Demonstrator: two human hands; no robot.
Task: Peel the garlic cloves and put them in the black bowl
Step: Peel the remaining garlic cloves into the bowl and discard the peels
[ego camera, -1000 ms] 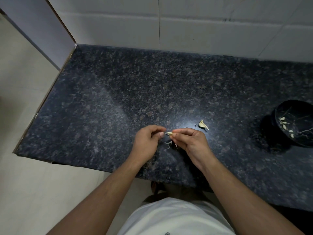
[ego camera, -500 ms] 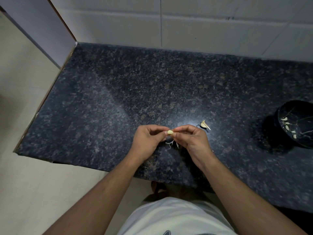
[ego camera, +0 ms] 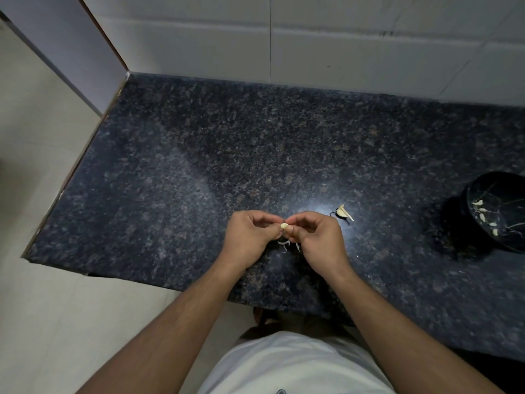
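Note:
A small pale garlic clove [ego camera: 283,225] is pinched between the fingertips of my left hand [ego camera: 250,237] and my right hand [ego camera: 318,237], just above the dark granite counter [ego camera: 199,166]. Both hands have curled fingers and meet at the clove. Thin white skin scraps [ego camera: 284,245] lie on the counter right beneath them. A larger piece of garlic with skin [ego camera: 344,213] lies just right of my right hand. The black bowl [ego camera: 495,211] stands at the far right and holds several peeled cloves [ego camera: 483,216].
A white tiled wall [ego camera: 312,46] backs the counter. The counter's left edge [ego camera: 74,172] and front edge drop to a pale floor [ego camera: 42,322]. A white panel [ego camera: 71,46] stands at the back left corner.
My hands have drawn closer together and a little away from me, and the clove shows as a rounder pale nub between the fingertips. Bowl and scraps lie as before.

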